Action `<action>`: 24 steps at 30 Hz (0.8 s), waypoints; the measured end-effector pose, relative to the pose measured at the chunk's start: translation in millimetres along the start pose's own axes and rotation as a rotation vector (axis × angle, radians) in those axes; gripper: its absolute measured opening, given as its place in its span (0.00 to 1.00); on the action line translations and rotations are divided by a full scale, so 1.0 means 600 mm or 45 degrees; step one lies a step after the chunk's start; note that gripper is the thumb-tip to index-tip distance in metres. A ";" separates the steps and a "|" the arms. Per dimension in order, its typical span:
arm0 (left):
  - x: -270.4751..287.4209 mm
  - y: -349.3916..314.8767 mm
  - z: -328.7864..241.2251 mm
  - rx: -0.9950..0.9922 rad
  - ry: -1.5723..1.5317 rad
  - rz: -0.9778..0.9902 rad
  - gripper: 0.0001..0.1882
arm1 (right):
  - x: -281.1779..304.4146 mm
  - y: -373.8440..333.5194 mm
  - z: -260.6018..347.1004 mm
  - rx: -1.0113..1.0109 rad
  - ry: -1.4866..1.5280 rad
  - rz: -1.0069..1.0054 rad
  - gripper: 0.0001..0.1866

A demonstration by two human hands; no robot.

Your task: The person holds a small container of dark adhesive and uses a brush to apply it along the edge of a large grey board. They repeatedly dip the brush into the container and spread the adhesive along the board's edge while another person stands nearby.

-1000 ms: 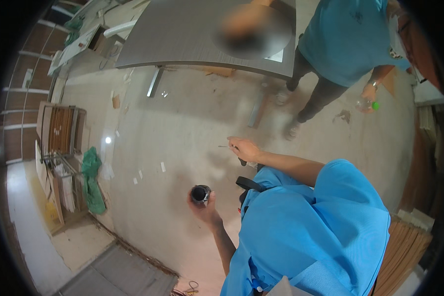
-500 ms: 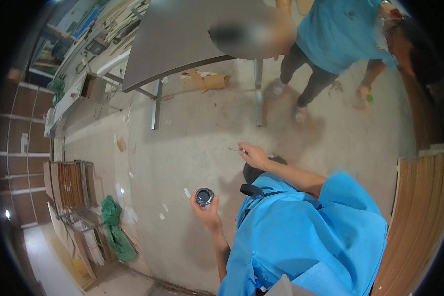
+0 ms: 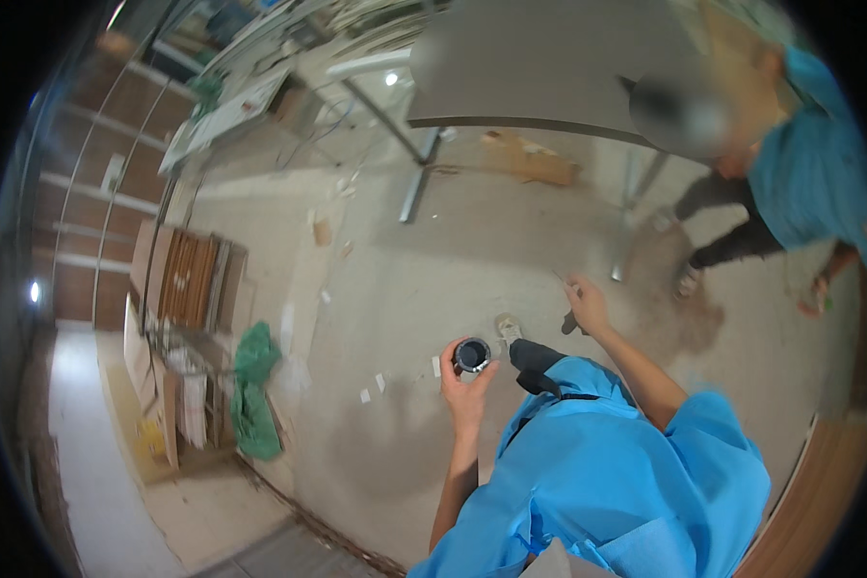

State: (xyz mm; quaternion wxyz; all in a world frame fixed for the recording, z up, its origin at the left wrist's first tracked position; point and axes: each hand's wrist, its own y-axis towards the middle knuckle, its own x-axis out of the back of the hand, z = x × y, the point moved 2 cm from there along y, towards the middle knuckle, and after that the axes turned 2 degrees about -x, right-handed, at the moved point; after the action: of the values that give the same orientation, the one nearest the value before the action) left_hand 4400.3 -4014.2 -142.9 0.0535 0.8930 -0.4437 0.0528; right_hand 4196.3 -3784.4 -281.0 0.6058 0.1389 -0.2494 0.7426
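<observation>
left hand (image 3: 465, 390) wraps a dark round container (image 3: 472, 355) above the floor (image 3: 395, 289), mouth up, likely to avoid spills. right hand (image 3: 590, 306) pinches a thin tool (image 3: 557, 276), well apart; can't tell exact type.

The floor (image 3: 366, 260) is pale grey and a bit dirty, with small white scraps (image 3: 380, 382) on it, and a big grey-brown table (image 3: 539, 58) stands on shiny metal legs (image 3: 413, 196) near the top. On the left, a brown wall (image 3: 82, 209) has white stripes across it, and a small bright light (image 3: 35, 291) shines there. Brown boards (image 3: 191, 279) stand in a row by that wall, and a long pale table (image 3: 226, 120) is farther back.
</observation>
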 end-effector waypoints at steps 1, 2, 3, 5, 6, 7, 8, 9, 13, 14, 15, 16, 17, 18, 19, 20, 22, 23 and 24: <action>0.014 0.019 0.001 0.058 0.019 -0.041 0.37 | -0.018 0.020 0.021 -0.009 -0.036 -0.002 0.11; 0.030 0.037 0.001 0.072 0.037 -0.062 0.37 | -0.041 0.041 0.046 0.063 -0.035 0.048 0.11; 0.048 0.058 0.000 0.047 0.058 -0.073 0.37 | -0.067 0.065 0.074 0.078 -0.057 0.094 0.11; 0.082 0.102 0.005 0.138 0.088 -0.087 0.37 | -0.122 0.125 0.133 0.204 -0.107 0.121 0.11; 0.095 0.127 0.009 0.173 0.106 -0.092 0.37 | -0.149 0.159 0.166 0.316 -0.136 0.113 0.12; 0.105 0.147 0.014 0.167 0.098 -0.107 0.37 | -0.175 0.185 0.195 0.380 -0.179 0.115 0.12; 0.114 0.158 0.018 0.174 0.104 -0.119 0.36 | -0.194 0.210 0.220 0.511 -0.200 0.153 0.12; 0.130 0.183 0.021 0.263 0.141 -0.129 0.36 | -0.219 0.250 0.253 0.509 -0.264 0.232 0.12; 0.155 0.273 0.020 0.150 -0.002 -0.208 0.37 | -0.275 0.392 0.387 0.994 -0.494 0.129 0.07; 0.157 0.290 0.015 0.151 -0.033 -0.199 0.36 | -0.280 0.421 0.416 1.019 -0.584 0.142 0.07; 0.157 0.307 0.014 0.196 -0.057 -0.203 0.36 | -0.285 0.449 0.442 1.069 -0.660 0.130 0.07; 0.156 0.325 0.012 0.208 -0.077 -0.199 0.36 | -0.285 0.474 0.466 1.134 -0.722 0.104 0.07; 0.156 0.341 0.010 0.219 -0.073 -0.192 0.36 | -0.284 0.496 0.485 1.173 -0.786 0.111 0.07; 0.158 0.358 0.009 0.238 -0.119 -0.170 0.36 | -0.281 0.515 0.502 1.222 -0.836 0.107 0.07; 0.156 0.379 0.011 0.249 -0.148 -0.142 0.37 | -0.280 0.533 0.513 1.203 -0.950 0.138 0.07; 0.158 0.398 0.015 0.262 -0.149 -0.113 0.37 | -0.276 0.544 0.522 1.222 -0.938 0.096 0.07; 0.164 0.440 0.026 0.258 -0.139 -0.059 0.37 | -0.271 0.561 0.527 1.130 -1.024 0.081 0.06; 0.168 0.457 0.032 0.247 -0.109 -0.034 0.36 | -0.271 0.565 0.525 1.118 -1.085 0.109 0.07; 0.174 0.472 0.038 0.253 -0.157 -0.014 0.36 | -0.272 0.565 0.522 1.111 -1.130 0.122 0.08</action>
State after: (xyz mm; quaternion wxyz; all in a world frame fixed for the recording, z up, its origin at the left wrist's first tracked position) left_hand 4238.0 -4269.6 -137.1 -0.0624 0.8979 -0.4338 0.0413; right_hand 3874.7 -4136.7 -170.3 0.2979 0.6576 -0.1568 0.6740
